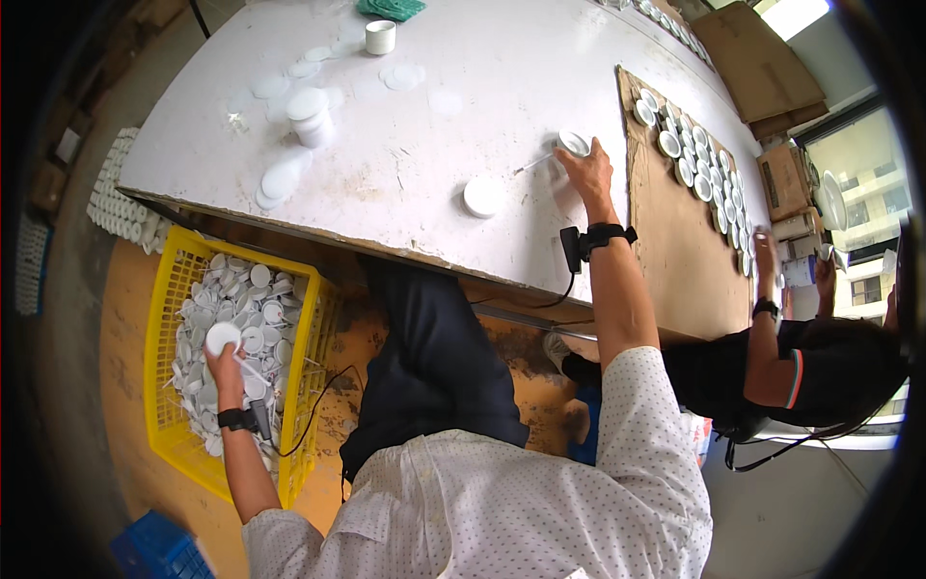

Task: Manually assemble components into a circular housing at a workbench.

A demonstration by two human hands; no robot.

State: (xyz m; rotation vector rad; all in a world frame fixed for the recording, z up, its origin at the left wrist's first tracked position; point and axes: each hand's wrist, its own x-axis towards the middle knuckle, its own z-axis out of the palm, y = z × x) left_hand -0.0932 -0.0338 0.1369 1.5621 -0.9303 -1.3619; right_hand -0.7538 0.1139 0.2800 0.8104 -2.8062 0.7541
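My left hand [228,374] is closed on a white round disc-shaped part [223,336] above a yellow plastic crate [159,347]. Many similar white round parts [253,340], some with thin stems or wires, fill that crate. Over on the table, my right hand [590,174] grips a shallow white round housing [573,144] by its edge; a thin pale wire [535,164] reaches leftward from it. A flat white disc [482,197] lies to the left of that hand. Straps with small black devices circle both my wrists.
The white table [415,125] bears a stack of white discs [311,124], loose thin discs [282,179], a white cup [380,38] and a green bag [391,8]. At right, cardboard [666,241] carries rows of round parts [702,164]. A co-worker's hand [766,256] is beside it.
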